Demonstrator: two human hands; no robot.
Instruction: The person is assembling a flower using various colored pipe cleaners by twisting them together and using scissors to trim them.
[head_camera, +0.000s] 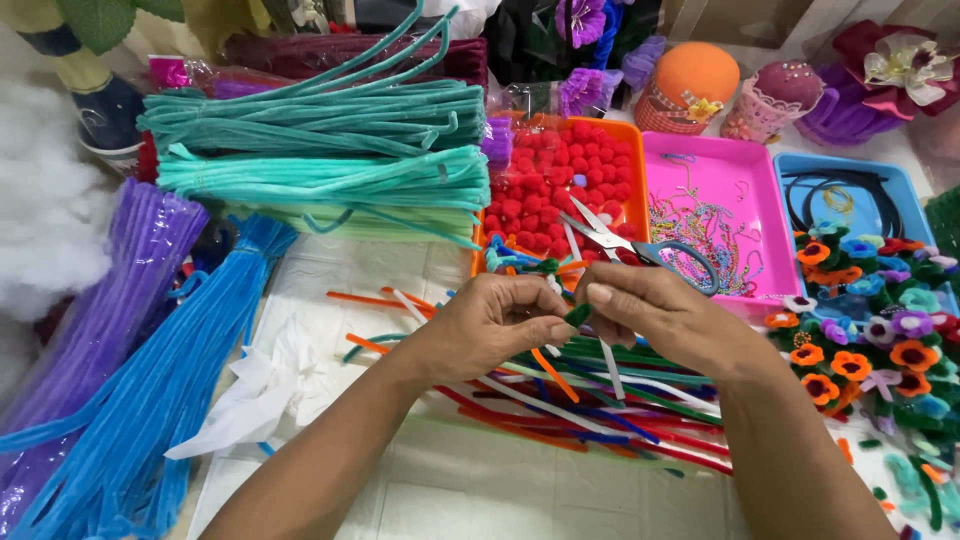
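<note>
White tabletop (480, 480), crowded on every side with craft supplies, fills the view. Over its middle both hands meet around a short green pipe cleaner piece (578, 314): the left hand (490, 325) has its fingers curled in, thumb and forefinger pinching one end, and the right hand (655, 315) closes thumb and forefinger on the other, so the piece sits between the two sets of fingertips, held above the table. Just beneath the hands lies a loose heap of cut pipe cleaners (600, 400) in red, orange, green, white and blue. Behind the hands, scissors (640, 248) with blue-grey handles rest across the edge of an orange tray (632, 160) of red pompoms, beside a pink tray (760, 190) of bead strings and a blue tray (900, 190) further right. Finished pipe cleaner flowers (870, 330) cluster at the right. Bundles of long stems lie to the left: teal bundles (320, 150) at the back, a blue bundle (160, 390) and a purple bundle (90, 320) nearer.
</note>
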